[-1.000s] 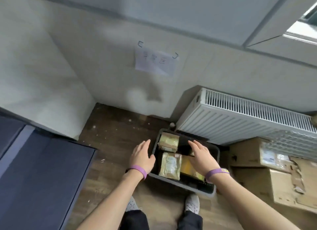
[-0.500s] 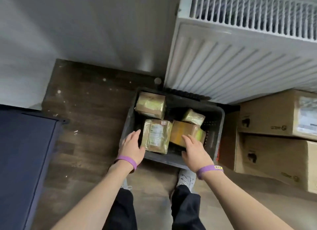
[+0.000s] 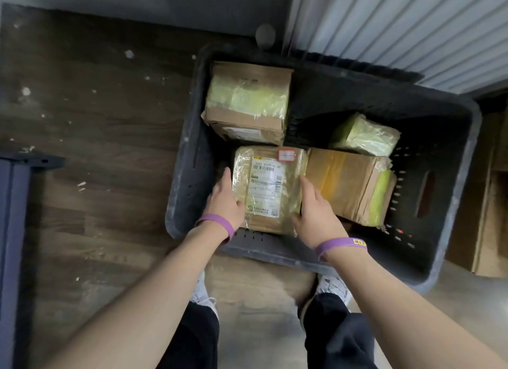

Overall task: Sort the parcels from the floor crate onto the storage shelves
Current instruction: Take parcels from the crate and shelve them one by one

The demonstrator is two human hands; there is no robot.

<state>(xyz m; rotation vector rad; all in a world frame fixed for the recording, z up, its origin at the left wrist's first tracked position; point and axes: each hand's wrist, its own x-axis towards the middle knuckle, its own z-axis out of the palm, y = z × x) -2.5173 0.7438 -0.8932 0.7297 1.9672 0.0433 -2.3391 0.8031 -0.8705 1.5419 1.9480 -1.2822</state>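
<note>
Storeroom: radiator [image 3: 398,30], cardboard boxes [image 3: 492,209], crate [image 3: 181,176] of parcels [image 3: 248,99].

Four parcels [image 3: 270,190], one crate [image 3: 180,181], perhaps two cardboard boxes [image 3: 492,217].

In the crate [image 3: 181,176] before the radiator [image 3: 398,25] lie 4 parcels: the near-left parcel [image 3: 268,187] between left hand [image 3: 224,203] and right hand [image 3: 316,217], the near-right parcel [image 3: 354,187] just beside it, the far-left parcel [image 3: 247,102] and far-right parcel [image 3: 365,135] behind them.

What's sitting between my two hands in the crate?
In the head view, the labelled parcel lies between them: left hand at its left edge, right hand at its right edge, inside the dark crate.
</note>
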